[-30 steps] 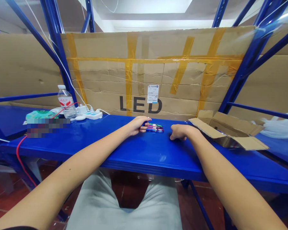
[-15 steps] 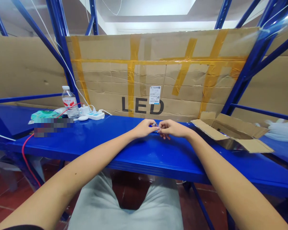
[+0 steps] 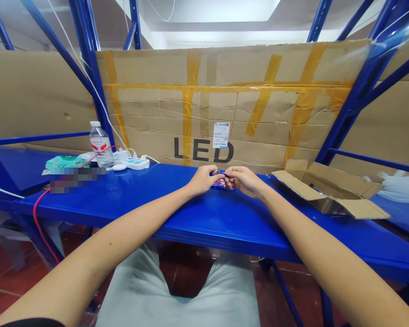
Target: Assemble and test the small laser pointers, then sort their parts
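A small bundle of coloured pens [image 3: 219, 182] lies on the blue metal shelf [image 3: 197, 213] in front of me. My left hand [image 3: 203, 179] and my right hand [image 3: 241, 179] meet over the bundle, fingers curled and pinched on a pen [image 3: 217, 172] held between them just above the rest. Most of the bundle is hidden by my fingers.
An open cardboard box [image 3: 330, 190] sits at the right. A water bottle [image 3: 100, 144], a white power strip [image 3: 135, 162] with a red cable [image 3: 41, 222] and a green packet [image 3: 63, 161] stand at the left. A big taped "LED" carton [image 3: 225, 104] walls the back.
My right hand moved left from the bare shelf to meet my left hand at the pens. Both hands now pinch a pen, lifted slightly above the bundle.
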Motion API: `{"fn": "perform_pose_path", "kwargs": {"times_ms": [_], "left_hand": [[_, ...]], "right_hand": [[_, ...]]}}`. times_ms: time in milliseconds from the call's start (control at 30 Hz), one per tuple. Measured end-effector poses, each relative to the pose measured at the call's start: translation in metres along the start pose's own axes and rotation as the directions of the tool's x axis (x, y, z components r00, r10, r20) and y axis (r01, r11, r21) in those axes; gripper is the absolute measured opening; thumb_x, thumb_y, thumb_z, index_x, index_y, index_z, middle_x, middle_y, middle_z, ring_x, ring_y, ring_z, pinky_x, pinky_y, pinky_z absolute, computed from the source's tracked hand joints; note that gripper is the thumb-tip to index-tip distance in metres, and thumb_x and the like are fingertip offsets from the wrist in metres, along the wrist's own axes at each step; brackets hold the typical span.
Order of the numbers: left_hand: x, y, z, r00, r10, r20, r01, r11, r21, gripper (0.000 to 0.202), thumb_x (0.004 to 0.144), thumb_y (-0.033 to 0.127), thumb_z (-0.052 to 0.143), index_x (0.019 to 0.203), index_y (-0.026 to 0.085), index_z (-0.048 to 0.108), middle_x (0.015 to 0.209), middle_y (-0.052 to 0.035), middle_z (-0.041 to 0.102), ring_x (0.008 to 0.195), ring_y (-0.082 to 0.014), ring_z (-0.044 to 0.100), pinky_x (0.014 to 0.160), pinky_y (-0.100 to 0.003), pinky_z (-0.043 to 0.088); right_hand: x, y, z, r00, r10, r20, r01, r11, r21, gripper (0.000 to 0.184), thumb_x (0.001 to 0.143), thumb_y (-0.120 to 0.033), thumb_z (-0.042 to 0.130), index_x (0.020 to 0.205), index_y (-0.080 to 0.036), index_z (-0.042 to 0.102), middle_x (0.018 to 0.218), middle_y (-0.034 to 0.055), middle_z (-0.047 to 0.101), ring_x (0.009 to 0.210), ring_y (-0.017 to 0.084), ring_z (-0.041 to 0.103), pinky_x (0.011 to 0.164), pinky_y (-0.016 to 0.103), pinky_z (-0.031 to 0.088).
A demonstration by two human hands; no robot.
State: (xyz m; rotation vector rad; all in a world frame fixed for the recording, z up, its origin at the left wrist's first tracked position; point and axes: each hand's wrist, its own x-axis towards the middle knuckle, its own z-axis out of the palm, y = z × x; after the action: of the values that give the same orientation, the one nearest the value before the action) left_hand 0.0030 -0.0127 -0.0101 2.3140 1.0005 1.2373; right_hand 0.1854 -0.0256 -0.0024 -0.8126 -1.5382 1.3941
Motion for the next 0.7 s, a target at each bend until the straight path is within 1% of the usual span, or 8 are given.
{"fn": "perform_pose_path", "kwargs": {"times_ms": [133,267,367,433,500,567,633,700], "left_hand": [[-0.001,-0.002,0.002,0.999,0.032,-0.012,-0.031,0.999,0.021,0.032,0.082,0.037,0.061,0.062,0.017,0.045,0.061,0.0040,0.048,0.063,-0.0114,0.042,0.059,-0.026,0.028],[-0.002,-0.005,0.004,0.998,0.065,-0.012,-0.064,0.996,0.063,0.030,0.083,0.034,0.058,0.063,0.017,0.044,0.061,0.0038,0.049,0.063,-0.0113,0.042,0.060,-0.026,0.027],[-0.001,-0.006,0.006,1.000,0.023,0.005,-0.023,0.996,0.090,0.029,0.083,0.035,0.058,0.065,0.017,0.045,0.064,0.0029,0.052,0.065,-0.0120,0.044,0.061,-0.026,0.030],[-0.002,-0.006,0.007,0.999,-0.018,0.030,0.015,0.996,0.093,0.028,0.081,0.041,0.061,0.072,0.017,0.050,0.070,0.0016,0.057,0.068,-0.0133,0.048,0.063,-0.026,0.034],[-0.004,-0.005,0.007,0.998,-0.034,0.056,0.028,0.995,0.096,0.028,0.079,0.044,0.063,0.087,0.018,0.054,0.079,-0.0001,0.061,0.073,-0.0156,0.053,0.066,-0.027,0.038],[-0.006,-0.003,0.007,0.997,-0.020,0.081,0.009,0.992,0.123,0.029,0.083,0.039,0.059,0.103,0.019,0.053,0.086,-0.0023,0.064,0.077,-0.0181,0.058,0.070,-0.030,0.042],[-0.008,-0.001,0.005,0.995,0.006,0.098,-0.024,0.983,0.181,0.024,0.088,0.030,0.050,0.109,0.020,0.050,0.090,-0.0047,0.065,0.081,-0.0200,0.060,0.073,-0.032,0.044],[-0.010,0.000,0.003,0.992,0.038,0.118,-0.064,0.971,0.231,0.021,0.089,0.025,0.044,0.108,0.021,0.050,0.093,-0.0068,0.066,0.084,-0.0216,0.062,0.075,-0.033,0.044]], "right_hand": [[0.002,0.001,0.002,0.996,-0.044,-0.077,0.038,0.996,-0.081,0.025,0.068,-0.030,0.070,0.066,-0.018,0.049,0.055,-0.0020,0.055,0.047,0.009,0.048,0.050,0.025,0.039],[0.007,0.003,0.006,0.975,-0.170,-0.146,0.103,0.917,-0.385,0.017,0.067,-0.022,0.062,0.065,-0.021,0.045,0.046,-0.0038,0.050,0.045,0.011,0.045,0.045,0.024,0.033],[0.009,0.005,0.005,0.972,-0.184,-0.147,0.089,0.864,-0.496,0.013,0.068,-0.022,0.057,0.067,-0.022,0.044,0.047,-0.0035,0.051,0.046,0.012,0.046,0.045,0.024,0.033],[0.010,0.006,0.000,0.973,-0.198,-0.121,0.099,0.826,-0.555,0.011,0.070,-0.024,0.056,0.070,-0.022,0.045,0.051,-0.0030,0.053,0.049,0.013,0.047,0.047,0.024,0.034],[0.010,0.008,-0.006,0.965,-0.245,-0.096,0.121,0.738,-0.664,0.009,0.072,-0.025,0.055,0.071,-0.021,0.047,0.055,-0.0026,0.053,0.053,0.013,0.048,0.050,0.024,0.034],[0.011,0.010,-0.011,0.949,-0.307,-0.066,0.141,0.604,-0.784,0.007,0.073,-0.023,0.053,0.071,-0.020,0.047,0.059,-0.0022,0.053,0.057,0.013,0.047,0.053,0.025,0.033],[0.010,0.010,-0.013,0.939,-0.342,-0.029,0.146,0.476,-0.867,0.006,0.075,-0.021,0.051,0.071,-0.020,0.047,0.061,-0.0019,0.052,0.060,0.014,0.046,0.056,0.025,0.033],[0.008,0.009,-0.013,0.937,-0.349,0.008,0.149,0.379,-0.913,0.006,0.077,-0.019,0.049,0.073,-0.020,0.046,0.063,-0.0014,0.053,0.060,0.014,0.046,0.057,0.026,0.032]]}}
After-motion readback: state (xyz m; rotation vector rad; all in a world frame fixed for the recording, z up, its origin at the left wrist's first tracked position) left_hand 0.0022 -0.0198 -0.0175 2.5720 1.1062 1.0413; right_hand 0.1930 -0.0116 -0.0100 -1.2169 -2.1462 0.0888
